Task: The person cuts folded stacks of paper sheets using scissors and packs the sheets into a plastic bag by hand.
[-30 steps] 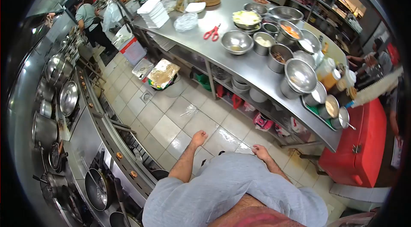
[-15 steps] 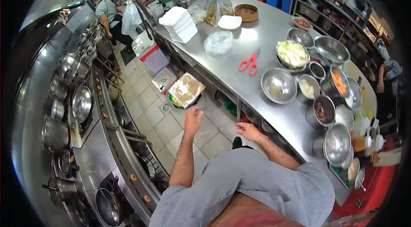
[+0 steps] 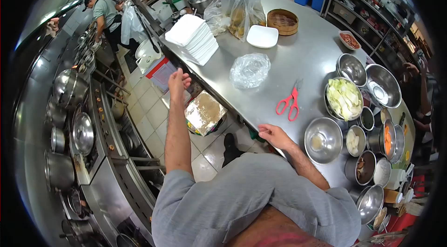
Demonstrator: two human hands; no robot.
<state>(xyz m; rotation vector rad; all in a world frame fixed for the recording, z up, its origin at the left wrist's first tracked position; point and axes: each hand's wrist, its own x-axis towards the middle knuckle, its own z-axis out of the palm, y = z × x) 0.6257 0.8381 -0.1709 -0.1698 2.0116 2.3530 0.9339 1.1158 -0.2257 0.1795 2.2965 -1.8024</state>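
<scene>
My left hand (image 3: 179, 81) is raised over the aisle near the table's left edge, fingers loosely apart and holding nothing, just below a stack of white trays (image 3: 193, 37). At the near edge of the steel table (image 3: 298, 47) is my right hand (image 3: 275, 135), empty, its fingers slightly spread. Red-handled scissors (image 3: 289, 104) lie beyond it, and an empty-looking metal bowl (image 3: 323, 140) stands to its right. A crumpled clear plastic bundle (image 3: 250, 70), a white square dish (image 3: 262, 36) and filled plastic bags (image 3: 244, 9) are farther back.
Bowls of cabbage (image 3: 344, 99) and carrots (image 3: 388, 140) stand at the right. A foil-covered box (image 3: 205, 112) is on the floor below the table. Stove and pots (image 3: 84, 133) line the left. A person (image 3: 104, 16) works at the far left; another is partly visible at right.
The view has moved forward along the table. My left hand has risen and reached forward toward the tray stack; my right hand has come to the table edge. Both remain empty.
</scene>
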